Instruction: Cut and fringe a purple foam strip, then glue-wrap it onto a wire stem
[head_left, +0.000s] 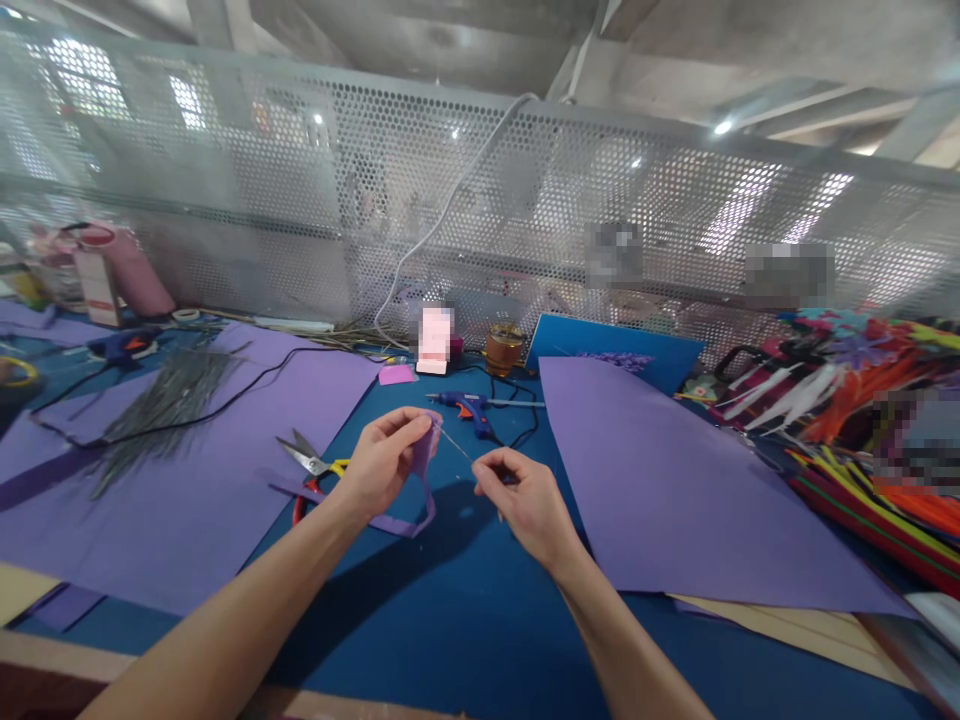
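My left hand (391,455) pinches one end of a narrow purple strip (424,492), whose rest curls down onto the blue table. From those fingers a thin wire (454,443) runs down to the right, and my right hand (523,496) is closed on its other end. Left of the strip lie scissors (307,457) with red and yellow handles, blades parted, partly covered by my left forearm and the strip. Beyond my hands rests a blue hot glue gun (471,408) with a glue stick in its back.
Large purple sheets (675,490) lie right and left. Dark wire stems (169,410) cover part of the left sheet. Colourful pipe cleaners (885,500) pile at right. A black cable (255,375) crosses the left side. A perforated metal panel (480,200) stands behind.
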